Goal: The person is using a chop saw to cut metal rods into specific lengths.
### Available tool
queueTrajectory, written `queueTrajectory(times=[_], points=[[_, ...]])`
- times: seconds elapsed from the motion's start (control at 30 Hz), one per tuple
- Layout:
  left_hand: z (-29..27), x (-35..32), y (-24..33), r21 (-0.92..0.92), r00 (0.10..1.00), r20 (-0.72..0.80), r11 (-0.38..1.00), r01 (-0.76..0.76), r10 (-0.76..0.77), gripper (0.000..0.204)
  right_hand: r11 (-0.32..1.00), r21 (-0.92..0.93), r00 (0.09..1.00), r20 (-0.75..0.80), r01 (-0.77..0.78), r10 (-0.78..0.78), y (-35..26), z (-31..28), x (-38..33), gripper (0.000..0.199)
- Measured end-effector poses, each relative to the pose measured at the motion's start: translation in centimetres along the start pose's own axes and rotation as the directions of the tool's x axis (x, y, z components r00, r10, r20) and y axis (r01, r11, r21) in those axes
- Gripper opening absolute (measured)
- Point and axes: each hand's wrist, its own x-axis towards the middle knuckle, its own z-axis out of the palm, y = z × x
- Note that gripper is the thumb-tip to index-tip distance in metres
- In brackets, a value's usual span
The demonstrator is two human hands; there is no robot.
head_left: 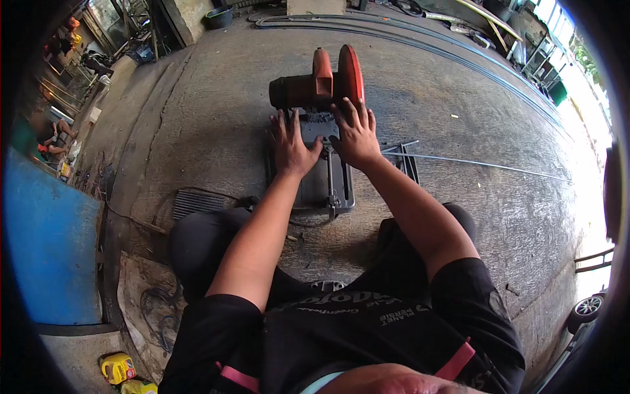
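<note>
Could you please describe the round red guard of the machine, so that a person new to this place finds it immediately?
On the grey floor, straight ahead, stands a machine with a dark base. At its far end, just past the right hand, rises the guard. Its curved rim sets it apart from the dark, barrel-like motor and the blocky red piece to its left.

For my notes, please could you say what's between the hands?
The head view shows a dark metal plate and clamp rod between left hand and right hand.
</note>
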Motion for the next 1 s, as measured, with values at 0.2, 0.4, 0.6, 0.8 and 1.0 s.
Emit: queueTrajectory(times=[0.2,0.4,0.6,0.8,1.0], points=[[-1.0,9.1,0.8,-0.182,0.953,-0.258,0.961,-0.21,0.159,0.068,0.986,0.166,0.983,-0.179,-0.005,0.035,1.9,1.0,2.2,0.068],[-0.6,20.5,4.8,-0.193,0.905,0.409,0.958,0.212,-0.117,0.063,0.953,0.294,0.977,-0.173,-0.072,0.127,4.4,1.6,7.1,0.064],[3.5,23.1,3.6,-0.257,0.474,0.845,0.588,0.767,-0.249,0.064,0.882,0.42,0.968,-0.03,-0.214,0.249,5.0,1.8,7.5,0.063],[3.3,17.0,2.7,-0.437,0.514,0.843,0.354,0.827,-0.159,0.049,0.923,0.357,0.964,-0.159,-0.144,0.212,3.7,2.6,3.8,0.062],[3.3,9.9,3.0,-0.425,0.536,0.788,0.361,0.83,-0.303,0.041,0.889,0.347,0.941,-0.047,-0.3,0.336,1.7,2.0,-0.5,0.064]])
